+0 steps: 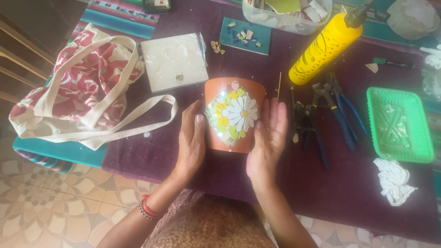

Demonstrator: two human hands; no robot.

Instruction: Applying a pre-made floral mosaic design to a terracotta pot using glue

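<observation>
terracotta pot (234, 115) | daisy mosaic facing up | lying on purple cloth

tote bag (78, 87), yellow bottle (324, 48), green tray (398, 124)

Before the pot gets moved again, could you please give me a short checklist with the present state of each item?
1. Both hands on the pot: ok; left hand and right hand flank its sides.
2. Firm grip: cannot tell; the right hand's fingers look flat and open.
3. Mosaic unobstructed: ok; the flower faces up, uncovered.
4. Tiles all set: cannot tell.
5. Space to the right: not ok; pliers and a stick lie close by.
6. Glue bottle capped: cannot tell.
</observation>
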